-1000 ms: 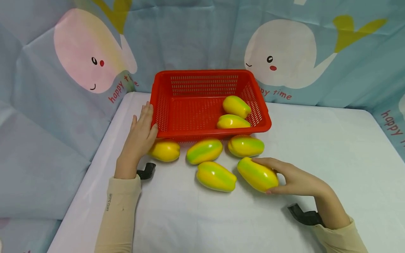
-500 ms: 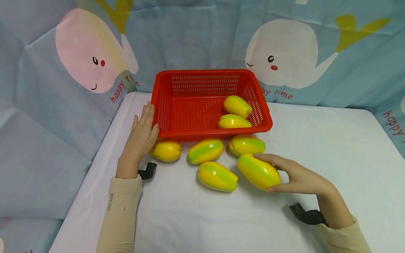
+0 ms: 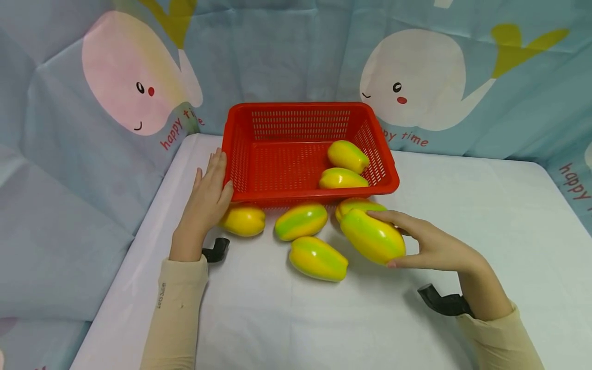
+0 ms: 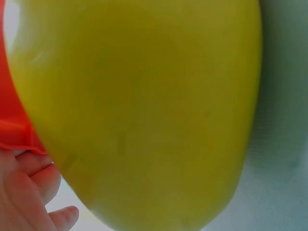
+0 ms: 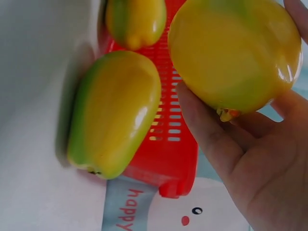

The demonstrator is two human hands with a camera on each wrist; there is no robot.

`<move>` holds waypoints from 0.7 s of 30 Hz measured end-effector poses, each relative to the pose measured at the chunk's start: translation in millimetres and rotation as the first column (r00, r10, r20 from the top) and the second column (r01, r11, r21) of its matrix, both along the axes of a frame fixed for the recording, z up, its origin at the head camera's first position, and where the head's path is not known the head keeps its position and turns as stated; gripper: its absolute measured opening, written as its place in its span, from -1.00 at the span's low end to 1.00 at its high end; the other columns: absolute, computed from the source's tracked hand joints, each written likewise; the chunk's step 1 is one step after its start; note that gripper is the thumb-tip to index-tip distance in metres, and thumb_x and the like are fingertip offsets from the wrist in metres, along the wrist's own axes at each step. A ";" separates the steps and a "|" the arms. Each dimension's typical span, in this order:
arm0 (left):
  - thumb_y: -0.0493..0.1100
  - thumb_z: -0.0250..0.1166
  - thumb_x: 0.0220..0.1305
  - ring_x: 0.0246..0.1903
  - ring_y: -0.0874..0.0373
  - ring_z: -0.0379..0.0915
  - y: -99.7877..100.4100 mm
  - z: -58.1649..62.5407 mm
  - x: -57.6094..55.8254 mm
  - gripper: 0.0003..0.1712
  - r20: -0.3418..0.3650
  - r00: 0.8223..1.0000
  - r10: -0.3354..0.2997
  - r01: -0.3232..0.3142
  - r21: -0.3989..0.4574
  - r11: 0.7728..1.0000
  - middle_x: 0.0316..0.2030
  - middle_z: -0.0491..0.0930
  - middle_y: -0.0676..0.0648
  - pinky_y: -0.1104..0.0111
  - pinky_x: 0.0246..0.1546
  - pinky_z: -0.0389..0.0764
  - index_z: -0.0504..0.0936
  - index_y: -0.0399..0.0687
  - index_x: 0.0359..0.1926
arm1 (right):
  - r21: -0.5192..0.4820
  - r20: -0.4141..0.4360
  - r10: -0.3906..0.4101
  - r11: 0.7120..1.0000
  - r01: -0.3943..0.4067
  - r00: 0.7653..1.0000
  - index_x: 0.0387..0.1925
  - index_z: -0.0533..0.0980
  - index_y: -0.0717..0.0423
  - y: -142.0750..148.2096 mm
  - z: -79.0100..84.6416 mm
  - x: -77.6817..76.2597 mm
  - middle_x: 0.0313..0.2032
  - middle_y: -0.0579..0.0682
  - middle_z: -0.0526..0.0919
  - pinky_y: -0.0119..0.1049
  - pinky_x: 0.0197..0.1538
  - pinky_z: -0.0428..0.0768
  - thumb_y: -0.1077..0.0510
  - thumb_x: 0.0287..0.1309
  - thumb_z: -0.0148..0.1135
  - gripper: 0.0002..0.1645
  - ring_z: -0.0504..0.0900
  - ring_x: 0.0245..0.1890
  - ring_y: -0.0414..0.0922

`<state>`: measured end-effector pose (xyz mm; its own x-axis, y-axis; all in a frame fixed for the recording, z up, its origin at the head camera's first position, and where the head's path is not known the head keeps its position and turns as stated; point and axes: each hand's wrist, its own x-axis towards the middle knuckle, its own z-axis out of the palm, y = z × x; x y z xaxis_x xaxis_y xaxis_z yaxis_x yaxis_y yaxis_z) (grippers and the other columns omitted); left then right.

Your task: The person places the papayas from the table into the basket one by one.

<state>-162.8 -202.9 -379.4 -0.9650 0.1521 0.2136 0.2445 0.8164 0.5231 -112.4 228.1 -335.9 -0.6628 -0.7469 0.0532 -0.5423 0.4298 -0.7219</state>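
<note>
My right hand (image 3: 432, 246) grips a yellow-green papaya (image 3: 372, 237), thumb at its near end and fingers over its far end. It is held above the table, overlapping another papaya (image 3: 349, 206) by the basket's front. In the right wrist view the held papaya (image 5: 236, 53) shows its stem end close to the palm. My left hand (image 3: 203, 198) lies with straight fingers along the left side of a red basket (image 3: 296, 196). Inside the basket, at its right, are two papayas (image 3: 348, 156). A yellow papaya (image 4: 144, 110) fills most of the left wrist view.
More papayas lie before the basket: one by the left wrist (image 3: 243, 220), one in the middle (image 3: 301, 222) and one nearer (image 3: 319, 259). A white cloth (image 3: 287, 318) covers the table. Behind it hangs a blue whale-print curtain (image 3: 287, 56).
My right hand has raised its papaya off the table and carried it toward the basket, so it now covers part of the papaya behind. The left hand has stayed at the basket's side.
</note>
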 end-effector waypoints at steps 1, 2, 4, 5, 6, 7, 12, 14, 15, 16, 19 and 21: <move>-0.08 -0.16 0.40 0.44 0.04 -0.38 0.0 0.2 0.0 -0.27 0.000 1.000 -0.001 0.001 -0.001 1.000 0.47 -0.23 -0.11 0.01 0.37 -0.36 -0.17 -0.21 0.47 | -0.006 0.001 0.004 1.000 -0.004 1.000 0.38 0.18 -0.04 -1.2 1.6 -1.2 0.31 -0.09 0.29 -0.45 0.18 0.36 0.16 -0.04 0.44 -0.04 0.34 0.18 -0.22; -0.08 -0.16 0.40 0.44 0.04 -0.38 0.1 0.3 -0.1 -0.27 0.001 1.000 -0.001 0.001 -0.001 1.000 0.47 -0.24 -0.11 0.02 0.37 -0.37 -0.17 -0.21 0.47 | -0.012 0.004 0.006 1.000 -0.006 1.000 0.39 0.17 -0.04 -2.5 3.2 -2.3 0.32 -0.09 0.28 -0.45 0.19 0.35 0.17 -0.04 0.44 -0.03 0.33 0.20 -0.22; -0.09 -0.15 0.40 0.44 0.04 -0.38 0.2 0.5 -0.3 -0.27 0.003 1.000 -0.001 0.001 -0.002 1.000 0.47 -0.24 -0.11 0.03 0.37 -0.38 -0.17 -0.21 0.47 | -0.019 0.008 0.011 1.000 -0.011 1.000 0.40 0.15 -0.05 -5.1 6.1 -5.2 0.34 -0.10 0.26 -0.46 0.21 0.33 0.18 -0.04 0.44 -0.01 0.31 0.22 -0.22; -0.09 -0.15 0.40 0.44 0.04 -0.38 0.2 0.4 -0.4 -0.27 0.004 1.000 0.000 0.000 -0.003 1.000 0.47 -0.24 -0.11 0.03 0.37 -0.38 -0.18 -0.21 0.47 | -0.023 0.007 0.015 1.000 -0.014 1.000 0.40 0.14 -0.05 -6.6 7.3 -6.9 0.34 -0.10 0.25 -0.45 0.21 0.33 0.18 -0.05 0.44 0.00 0.31 0.22 -0.22; -0.09 -0.14 0.39 0.44 0.04 -0.38 0.2 0.4 -0.5 -0.27 0.003 1.000 0.001 -0.001 -0.005 1.000 0.47 -0.24 -0.11 0.02 0.37 -0.37 -0.17 -0.21 0.47 | -0.025 0.005 0.016 1.000 -0.016 1.000 0.40 0.14 -0.05 -8.3 8.6 -8.6 0.34 -0.11 0.26 -0.44 0.21 0.34 0.18 -0.06 0.45 0.01 0.31 0.22 -0.22; -0.09 -0.14 0.39 0.44 0.04 -0.37 0.2 0.3 -0.6 -0.26 0.002 1.000 0.002 -0.002 -0.008 1.000 0.47 -0.23 -0.11 0.02 0.37 -0.36 -0.18 -0.20 0.47 | -0.031 0.000 0.021 0.999 -0.021 1.000 0.40 0.14 -0.04 -10.1 9.7 -10.5 0.33 -0.11 0.26 -0.44 0.20 0.34 0.19 -0.06 0.45 0.01 0.32 0.21 -0.21; -0.08 -0.17 0.40 0.44 0.06 -0.38 0.0 -0.5 -1.2 -0.28 -0.009 1.000 -0.002 0.002 -0.012 1.000 0.47 -0.24 -0.09 -0.02 0.37 -0.33 -0.17 -0.21 0.47 | -0.067 -0.004 0.039 0.997 -0.039 0.999 0.39 0.16 -0.04 -19.8 14.2 -20.0 0.29 -0.10 0.30 -0.37 0.20 0.37 0.24 -0.08 0.45 0.00 0.34 0.19 -0.17; -0.07 -0.19 0.41 0.44 0.06 -0.38 0.0 -0.6 -1.2 -0.29 -0.012 1.000 -0.007 0.007 -0.011 1.000 0.47 -0.25 -0.09 -0.02 0.37 -0.34 -0.17 -0.22 0.47 | -0.079 0.001 0.043 0.996 -0.043 0.999 0.39 0.17 -0.05 -23.1 15.2 -23.5 0.29 -0.10 0.31 -0.36 0.22 0.36 0.25 -0.07 0.44 0.00 0.33 0.20 -0.16; -0.07 -0.19 0.41 0.44 0.06 -0.38 0.1 -0.6 -1.1 -0.28 -0.013 1.000 -0.007 0.007 -0.011 1.000 0.47 -0.25 -0.09 -0.02 0.37 -0.33 -0.17 -0.22 0.47 | -0.082 -0.002 0.044 0.996 -0.044 0.999 0.39 0.16 -0.04 -24.3 15.3 -25.2 0.29 -0.10 0.31 -0.36 0.22 0.35 0.26 -0.07 0.44 0.00 0.33 0.21 -0.16; -0.07 -0.19 0.41 0.44 0.06 -0.38 0.0 -0.7 -0.9 -0.28 -0.013 1.000 -0.008 0.008 -0.010 1.000 0.47 -0.25 -0.09 -0.02 0.37 -0.34 -0.17 -0.22 0.47 | -0.084 -0.002 0.041 0.996 -0.041 0.999 0.39 0.16 -0.04 -25.4 15.6 -26.8 0.29 -0.10 0.31 -0.37 0.22 0.35 0.26 -0.07 0.44 0.00 0.32 0.21 -0.17; -0.07 -0.19 0.41 0.44 0.05 -0.38 -0.1 -0.7 -0.3 -0.28 -0.013 1.000 -0.010 0.010 -0.010 1.000 0.47 -0.25 -0.10 -0.01 0.37 -0.35 -0.18 -0.22 0.47 | -0.086 -0.006 0.035 0.996 -0.035 0.999 0.41 0.14 -0.04 -28.9 16.3 -31.9 0.30 -0.10 0.29 -0.41 0.23 0.33 0.28 -0.06 0.42 0.01 0.30 0.22 -0.20; -0.07 -0.19 0.41 0.44 0.05 -0.38 -0.3 -0.8 0.1 -0.28 -0.014 1.000 -0.010 0.010 -0.011 1.000 0.47 -0.25 -0.10 -0.02 0.37 -0.34 -0.18 -0.22 0.47 | -0.091 -0.006 0.027 0.995 -0.028 1.000 0.41 0.13 -0.04 -31.6 16.6 -35.3 0.31 -0.10 0.26 -0.42 0.23 0.32 0.29 -0.06 0.42 0.02 0.28 0.24 -0.20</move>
<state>-162.7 -203.1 -380.3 -0.9602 0.1642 0.2258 0.2602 0.8195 0.5106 -147.7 196.5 -319.2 -0.6417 -0.7567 0.1251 -0.5563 0.3470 -0.7551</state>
